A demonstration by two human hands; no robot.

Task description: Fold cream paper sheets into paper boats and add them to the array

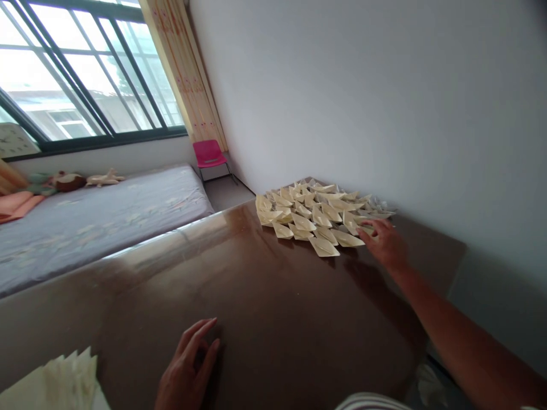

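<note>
Folded cream paper boats (301, 222) lie crowded together on the brown table, with their points facing various ways. My right hand (387, 242) reaches in at the right edge of this group. Its thumb and forefinger close on the side of one paper boat (350, 222), which stands tilted among the others. My left hand (188, 364) rests over the table near its front edge, fingers loosely bent and apart, holding nothing. To its left, a fanned stack of cream paper pieces (55, 381) is cut off by the frame's corner.
The glossy table (256, 319) ends at the white wall (363, 102) behind the boats. Beyond its far left edge is a bed (128, 202) with plush toys (70, 181). A pink chair (209, 155) stands in the corner beside a curtain (183, 68). Crumpled clear plastic (378, 204) shows behind the boats.
</note>
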